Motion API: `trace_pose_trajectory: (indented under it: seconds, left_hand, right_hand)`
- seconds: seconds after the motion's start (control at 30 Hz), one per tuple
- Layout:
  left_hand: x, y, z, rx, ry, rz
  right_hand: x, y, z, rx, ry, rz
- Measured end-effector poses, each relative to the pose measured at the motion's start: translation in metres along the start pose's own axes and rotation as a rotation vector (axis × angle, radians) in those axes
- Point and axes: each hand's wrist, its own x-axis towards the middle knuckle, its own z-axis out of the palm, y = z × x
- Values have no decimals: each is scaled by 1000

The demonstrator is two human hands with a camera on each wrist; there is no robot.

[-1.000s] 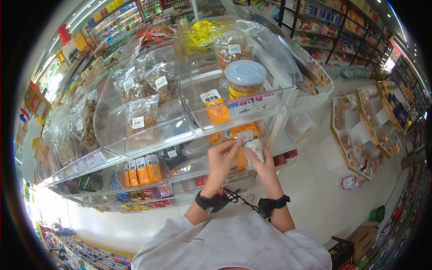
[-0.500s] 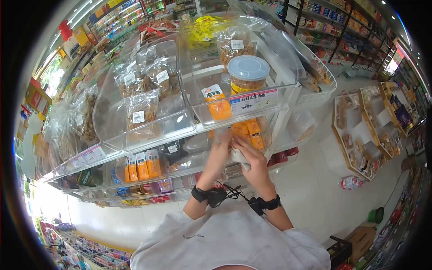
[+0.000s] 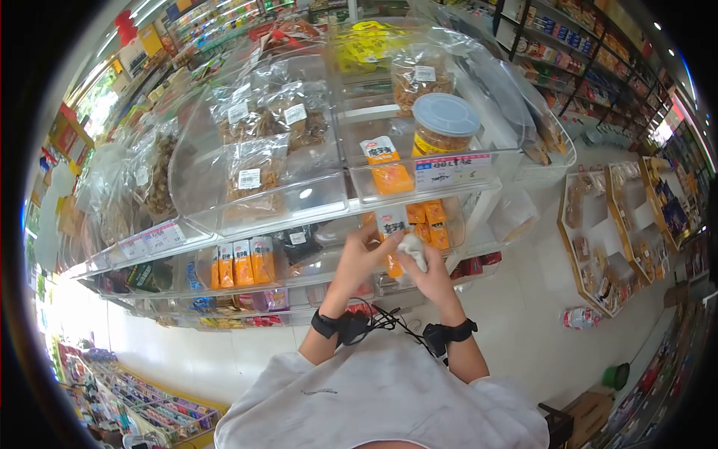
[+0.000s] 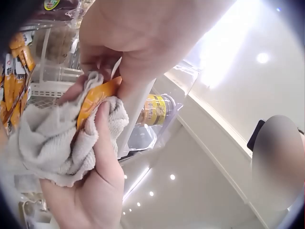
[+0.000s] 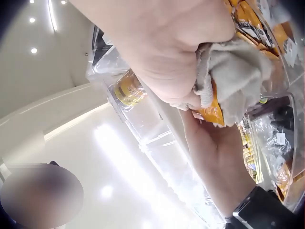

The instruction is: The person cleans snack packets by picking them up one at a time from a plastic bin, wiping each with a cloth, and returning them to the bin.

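Note:
An orange and white snack packet [image 3: 393, 223] is held between both hands in front of the lower shelf bin. The left hand [image 3: 360, 258] pinches its upper left side. A crumpled off-white cloth [image 3: 413, 251] lies in the right hand [image 3: 434, 280], whose fingers curl round it and press it against the packet. In the left wrist view the cloth [image 4: 52, 138] wraps partly round the orange packet [image 4: 97, 99], with the right thumb over it. The right wrist view shows the cloth [image 5: 236, 71] covering much of the packet [image 5: 213, 109].
Above the hands, a clear bin holds another orange packet [image 3: 387, 166] and a blue-lidded tub [image 3: 446, 123]. More orange packets [image 3: 430, 217] lie in the bin just behind the hands. Bagged dried goods [image 3: 258, 176] fill bins at the left. Low display boxes [image 3: 591, 232] stand at the right.
The packet was lower and blurred between the hands, and its printed front now faces up. The hands have parted slightly from their overlapping pose, and the shelf has shifted right in view.

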Motion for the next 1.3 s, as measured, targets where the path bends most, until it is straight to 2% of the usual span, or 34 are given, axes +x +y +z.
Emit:
trace_pose_trajectory:
  seconds: [0.03,0.13,0.23,0.33,0.47,0.57,0.63,0.73,0.83,0.87,0.97,1.0,1.1,1.2,1.3]
  left_hand:
    - [-3,0,-5,-7,-10,-11]
    - [-12,9,-14,-64,31,-9]
    - [-16,5,-33,63,210,-43]
    - [-23,15,-48,-5,279,-22]
    - [-30,-2,-83,-147,303,36]
    - [-39,-24,-133,-41,669,131]
    - [-42,-50,-182,169,815,282]
    - [-58,-61,-230,469,1032,320]
    - [-74,-67,-259,856,981,48]
    - [-77,-73,-258,766,963,61]
    - [-76,-117,-263,861,870,160]
    - [-74,-115,-254,863,914,187]
    - [-71,-102,-241,850,885,105]
    - [-62,-91,-236,908,1000,298]
    - [-52,-62,-221,908,1155,390]
  right_hand:
    - [-1,-3,4,23,42,87]
    - [7,-6,15,124,-12,83]
    - [8,-7,34,87,-25,-62]
    - [10,-7,52,161,-28,-59]
    - [9,-16,64,128,-162,-3]
    - [4,-14,65,133,-163,13]
    - [3,-12,65,163,-47,53]
    - [8,-2,64,254,74,58]
    - [9,8,62,287,117,102]
    - [9,11,62,286,107,109]
    - [10,18,59,271,86,143]
    - [9,20,58,259,85,163]
    - [4,21,54,250,140,185]
    - [0,17,51,287,139,166]
    - [-6,12,40,295,181,167]
